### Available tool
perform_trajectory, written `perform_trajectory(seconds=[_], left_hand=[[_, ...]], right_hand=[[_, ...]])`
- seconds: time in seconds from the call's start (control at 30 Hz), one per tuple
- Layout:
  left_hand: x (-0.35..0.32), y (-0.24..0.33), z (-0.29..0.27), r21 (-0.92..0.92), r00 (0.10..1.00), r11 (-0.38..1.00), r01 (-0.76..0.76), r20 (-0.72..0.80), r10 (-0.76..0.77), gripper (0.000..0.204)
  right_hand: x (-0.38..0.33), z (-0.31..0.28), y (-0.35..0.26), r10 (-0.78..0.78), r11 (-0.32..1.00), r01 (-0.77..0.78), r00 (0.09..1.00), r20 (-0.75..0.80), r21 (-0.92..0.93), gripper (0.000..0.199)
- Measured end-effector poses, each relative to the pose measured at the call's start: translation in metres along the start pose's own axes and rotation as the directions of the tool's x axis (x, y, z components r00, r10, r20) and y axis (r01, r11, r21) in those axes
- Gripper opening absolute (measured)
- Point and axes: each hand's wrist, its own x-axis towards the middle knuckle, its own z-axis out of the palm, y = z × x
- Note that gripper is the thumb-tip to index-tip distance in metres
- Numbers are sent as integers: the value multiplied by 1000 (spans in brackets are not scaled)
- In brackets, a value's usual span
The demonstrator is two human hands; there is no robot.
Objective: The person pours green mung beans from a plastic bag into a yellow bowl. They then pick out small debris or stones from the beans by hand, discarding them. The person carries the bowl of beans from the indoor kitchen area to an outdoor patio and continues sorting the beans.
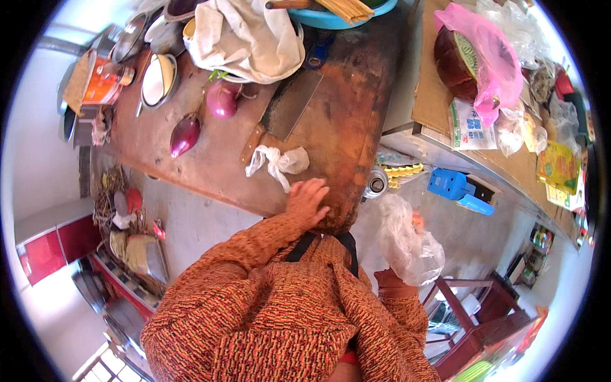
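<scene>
My left hand (309, 202) rests on the near corner of the wooden table (216, 172), fingers spread. Just beyond its fingertips lies a small knotted white plastic bag (278, 163). Off the table's right side, my right hand (417, 221) holds a crumpled clear plastic bag (412, 251), which covers most of the hand. A cleaver (294, 102) with a dark, broad blade lies flat past the knotted bag. To its left are a round purple onion (223, 99) and a longer, pointed purple onion (185, 135).
Farther back stand a cloth-covered bowl (245, 44), blue-handled scissors (318, 54) and a blue basin (337, 18). At the right, a cardboard-topped counter (439, 95) bears a cut watermelon (455, 60) under pink plastic. A flask (377, 183) and a dark red wooden stool (477, 331) stand below.
</scene>
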Motion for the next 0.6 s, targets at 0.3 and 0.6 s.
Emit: perform_trajectory(seconds=[0.3, 0.6], left_hand=[[0, -121, -143, 197, 881, 859, 473, -123, -457, 83], [39, -73, -40, -6, 962, 974, 227, -156, -225, 56]], right_hand=[[-37, 145, -11, 85, 975, -49, 984, -158, 218, 11], [-29, 104, 16, 102, 944, -133, 988, 114, 301, 15]])
